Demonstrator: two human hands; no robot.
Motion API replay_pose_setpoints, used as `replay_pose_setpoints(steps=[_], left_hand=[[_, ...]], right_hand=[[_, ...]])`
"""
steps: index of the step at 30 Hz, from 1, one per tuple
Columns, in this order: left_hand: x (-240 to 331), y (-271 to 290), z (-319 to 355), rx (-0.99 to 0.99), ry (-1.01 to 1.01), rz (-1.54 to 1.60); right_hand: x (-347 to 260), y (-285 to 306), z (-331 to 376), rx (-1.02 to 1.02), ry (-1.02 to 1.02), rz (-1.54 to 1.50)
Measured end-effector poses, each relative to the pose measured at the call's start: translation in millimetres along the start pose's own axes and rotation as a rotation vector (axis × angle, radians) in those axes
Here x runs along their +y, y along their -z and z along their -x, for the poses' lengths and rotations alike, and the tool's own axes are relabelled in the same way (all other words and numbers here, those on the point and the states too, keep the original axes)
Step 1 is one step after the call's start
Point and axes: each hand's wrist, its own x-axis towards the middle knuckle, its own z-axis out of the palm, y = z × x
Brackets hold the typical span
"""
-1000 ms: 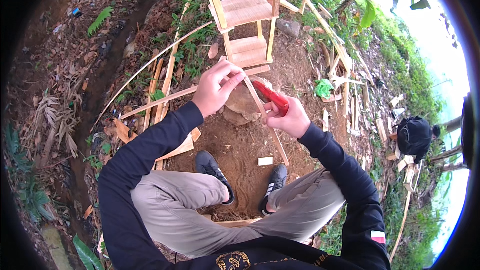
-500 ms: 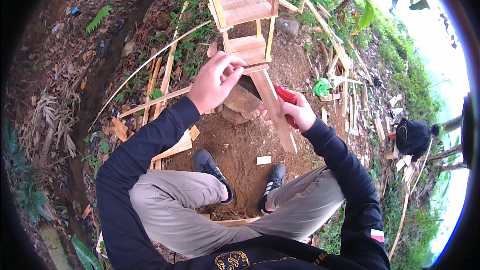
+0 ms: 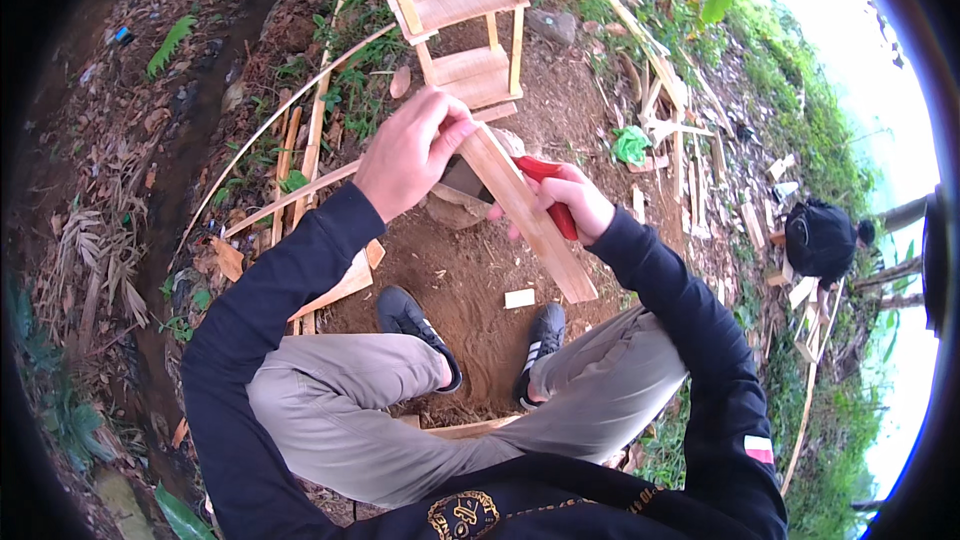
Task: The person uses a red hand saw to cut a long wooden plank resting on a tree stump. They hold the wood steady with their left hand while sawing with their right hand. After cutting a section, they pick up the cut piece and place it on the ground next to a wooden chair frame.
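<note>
My left hand point(image 3: 410, 150) grips the upper end of a flat bamboo slat point(image 3: 530, 220). The slat slants down to the right across my lap. My right hand point(image 3: 565, 202) is closed on a red-handled tool point(image 3: 548, 190), probably a knife, held against the slat's far edge. Its blade is hidden behind the slat. Under both hands a rounded wooden block point(image 3: 460, 202) sits on bare soil. I am seated, with my black shoes point(image 3: 415, 318) on the dirt in front of me.
A small bamboo chair frame point(image 3: 465, 30) stands just beyond the hands. Long bamboo strips point(image 3: 300, 155) lie on the ground at left, and several offcuts are scattered at right. A green rag point(image 3: 630, 145) and a black backpack point(image 3: 820, 238) lie to the right.
The slat has turned its broad face toward me and now reaches lower to the right. My right hand with the red tool has slid behind it. My left hand keeps its grip at the top.
</note>
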Motion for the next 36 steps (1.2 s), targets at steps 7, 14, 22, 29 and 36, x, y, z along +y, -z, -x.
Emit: replay_pose_setpoints(steps=[7, 14, 22, 29, 36], left_hand=[[-4.5, -9.1, 0.7, 0.011, -0.068, -0.166], [-22.7, 5.9, 2.1, 0.155, 0.395, 0.154], [31.0, -24.4, 15.4, -0.554, 0.502, 0.414], [-32.4, 23.9, -4.8, -1.064, 0.617, 0.347], [-154.8, 83.3, 33.3, -1.191, 0.759, -0.659]], right_hand=[[1.5, -5.6, 1.4, -0.014, -0.029, -0.109], [-11.5, -10.3, 1.6, 0.059, 0.098, -0.125], [1.4, -29.0, -3.2, 0.365, 0.374, 0.037], [-2.5, -21.5, 13.7, 0.543, 0.395, 0.099], [-10.9, -63.3, 61.1, 0.724, 0.463, 0.352]])
